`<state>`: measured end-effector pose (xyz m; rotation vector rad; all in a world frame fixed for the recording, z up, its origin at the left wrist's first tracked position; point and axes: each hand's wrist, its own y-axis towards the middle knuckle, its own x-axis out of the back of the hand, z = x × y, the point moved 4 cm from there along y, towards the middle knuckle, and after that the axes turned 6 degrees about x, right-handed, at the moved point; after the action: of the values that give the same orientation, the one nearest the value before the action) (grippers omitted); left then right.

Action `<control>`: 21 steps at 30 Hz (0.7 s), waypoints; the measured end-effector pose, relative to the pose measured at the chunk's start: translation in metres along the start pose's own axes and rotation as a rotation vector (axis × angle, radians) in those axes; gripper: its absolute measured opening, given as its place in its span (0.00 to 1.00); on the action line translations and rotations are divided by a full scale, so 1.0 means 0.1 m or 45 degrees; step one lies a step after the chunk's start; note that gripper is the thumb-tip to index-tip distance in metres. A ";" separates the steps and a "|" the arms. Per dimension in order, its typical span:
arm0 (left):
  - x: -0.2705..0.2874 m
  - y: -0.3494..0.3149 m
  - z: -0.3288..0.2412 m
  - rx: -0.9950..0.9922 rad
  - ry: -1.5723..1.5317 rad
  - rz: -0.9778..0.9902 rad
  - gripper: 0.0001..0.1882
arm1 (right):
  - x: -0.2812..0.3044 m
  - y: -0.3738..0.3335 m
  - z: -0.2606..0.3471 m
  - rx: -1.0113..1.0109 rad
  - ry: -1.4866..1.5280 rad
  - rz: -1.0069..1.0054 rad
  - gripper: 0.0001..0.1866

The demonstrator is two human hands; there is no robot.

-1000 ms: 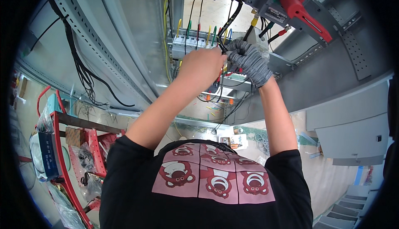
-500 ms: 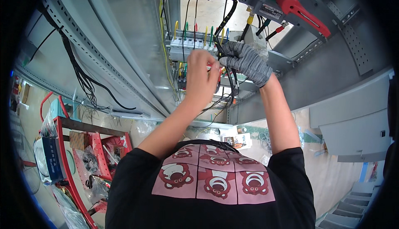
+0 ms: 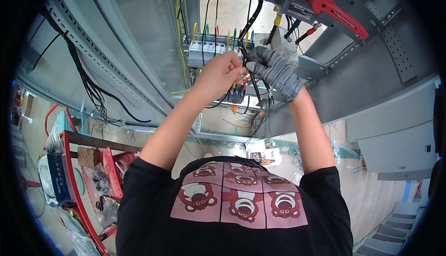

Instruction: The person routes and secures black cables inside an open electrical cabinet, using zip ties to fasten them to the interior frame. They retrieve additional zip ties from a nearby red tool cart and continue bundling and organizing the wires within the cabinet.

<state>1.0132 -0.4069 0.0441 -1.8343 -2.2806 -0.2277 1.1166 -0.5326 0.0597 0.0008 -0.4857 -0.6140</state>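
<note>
A black cable bundle (image 3: 253,20) runs down from the cabinet's upper frame to my hands. In a grey knit glove, my right hand (image 3: 277,74) is closed around the bundle, thumb and fingers pressed together. My bare left hand (image 3: 216,77) is closed in a pinch against the bundle's left side; what its fingertips hold is too small to make out. Below the hands, loose black wires (image 3: 256,99) hang down. Just behind my left hand is a row of white breakers (image 3: 199,52) with yellow, green and red wires on top. Lower terminals (image 3: 236,97) are partly hidden by it.
A red rotary handle (image 3: 332,9) juts out at the upper right. Grey cabinet walls close in on both sides, with another black wire bundle (image 3: 83,70) hanging at left. A red cart (image 3: 79,205) with bagged parts stands at lower left.
My left hand has shifted slightly left and its forearm has swung outward. The loose wires below have swung right, uncovering the lower terminals. My right hand keeps its grip nearly in place.
</note>
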 end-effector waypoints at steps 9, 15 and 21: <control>-0.04 -0.08 -0.10 -0.028 -0.032 -0.028 0.04 | 0.01 -0.22 0.43 0.542 -0.844 -0.272 0.13; -0.01 -0.12 -0.18 -0.254 0.428 -0.236 0.06 | -0.10 -0.25 0.61 0.733 -1.462 -0.187 0.09; -0.09 -0.23 -0.34 -0.313 0.512 -0.312 0.04 | -0.15 -0.29 0.65 0.746 -1.434 -0.300 0.10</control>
<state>0.9947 -0.4285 0.0746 -1.4322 -2.2505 -0.8658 1.0618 -0.5393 0.1064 0.2839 -1.7660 -0.6452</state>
